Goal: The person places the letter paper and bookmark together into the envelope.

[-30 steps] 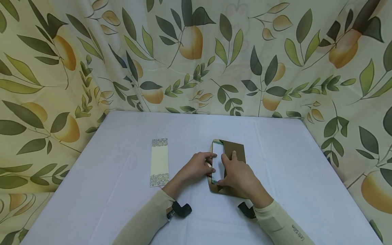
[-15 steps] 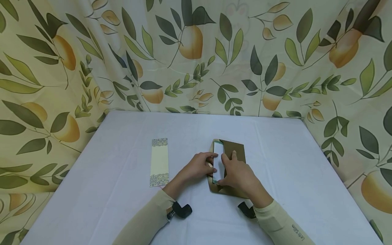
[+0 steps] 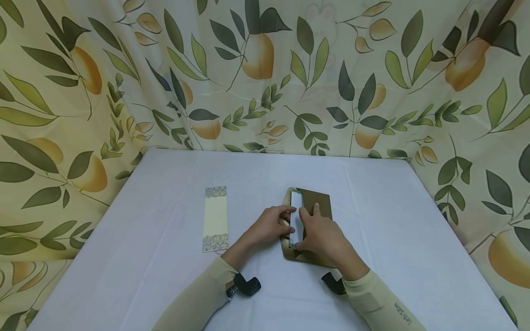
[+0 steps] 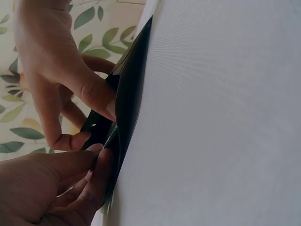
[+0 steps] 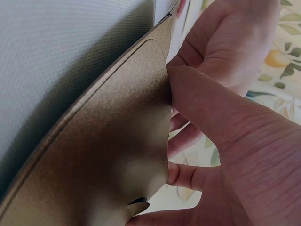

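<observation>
A bronze-brown envelope (image 3: 322, 196) lies on the table with its open side facing left. Partly inside that opening is a white card (image 3: 296, 223) with green patterned ends; the rest of it is hidden in the envelope. My left hand (image 3: 270, 226) pinches the card's left edge, thumb and fingers close to the envelope's mouth (image 4: 117, 127). My right hand (image 3: 325, 236) grips the envelope at its opening, fingers spread along the edge. In the right wrist view, the right thumb (image 5: 202, 96) bears on the edge of the envelope's bronze face (image 5: 94, 127).
Left of the hands lies a long cream bookmark (image 3: 215, 216) with lace-patterned ends and a thin pink string near the left forearm. A white cloth covers the table (image 3: 165, 276). Behind it hangs a curtain (image 3: 290, 92) printed with fruit and leaves.
The white card has slid slightly right, deeper into the envelope, so a narrower strip shows. My left fingers have moved right with it. The right hand and the envelope stay nearly still.
</observation>
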The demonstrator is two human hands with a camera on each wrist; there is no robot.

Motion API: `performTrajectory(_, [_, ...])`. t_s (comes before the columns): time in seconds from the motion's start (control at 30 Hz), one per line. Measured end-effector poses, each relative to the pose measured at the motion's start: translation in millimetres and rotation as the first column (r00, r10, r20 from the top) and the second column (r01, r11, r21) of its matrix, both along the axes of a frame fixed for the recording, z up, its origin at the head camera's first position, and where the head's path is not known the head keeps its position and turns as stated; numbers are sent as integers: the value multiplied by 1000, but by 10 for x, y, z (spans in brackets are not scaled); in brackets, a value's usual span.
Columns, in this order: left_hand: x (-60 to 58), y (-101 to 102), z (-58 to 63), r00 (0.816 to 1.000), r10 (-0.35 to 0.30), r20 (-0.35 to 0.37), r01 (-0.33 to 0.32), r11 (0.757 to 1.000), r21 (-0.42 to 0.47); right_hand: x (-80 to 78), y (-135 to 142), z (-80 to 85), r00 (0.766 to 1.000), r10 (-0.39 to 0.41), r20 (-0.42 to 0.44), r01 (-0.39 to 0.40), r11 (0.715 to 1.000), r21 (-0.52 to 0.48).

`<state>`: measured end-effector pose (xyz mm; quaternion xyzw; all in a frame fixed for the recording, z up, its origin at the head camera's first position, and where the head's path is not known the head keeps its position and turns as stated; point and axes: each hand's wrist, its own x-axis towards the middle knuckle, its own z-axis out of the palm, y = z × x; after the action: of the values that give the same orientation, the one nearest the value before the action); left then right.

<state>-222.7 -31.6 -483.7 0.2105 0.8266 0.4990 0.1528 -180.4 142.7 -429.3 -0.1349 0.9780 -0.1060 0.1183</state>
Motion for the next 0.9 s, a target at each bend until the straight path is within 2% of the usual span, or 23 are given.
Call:
performTrajectory(0.53, [21, 33, -8, 1000, -9, 3, 9, 1000, 8, 7, 10, 19, 1000, 9, 4, -9, 1000, -1])
performTrajectory(0.7, [32, 27, 10, 1000, 9, 4, -9, 1000, 13, 12, 8, 23, 1000, 9, 8, -9, 1000, -3])
performTrajectory(0.9, [29, 1, 20, 998, 33, 46, -35, 999, 42, 6, -1, 11, 1000, 14, 3, -14, 1000, -2])
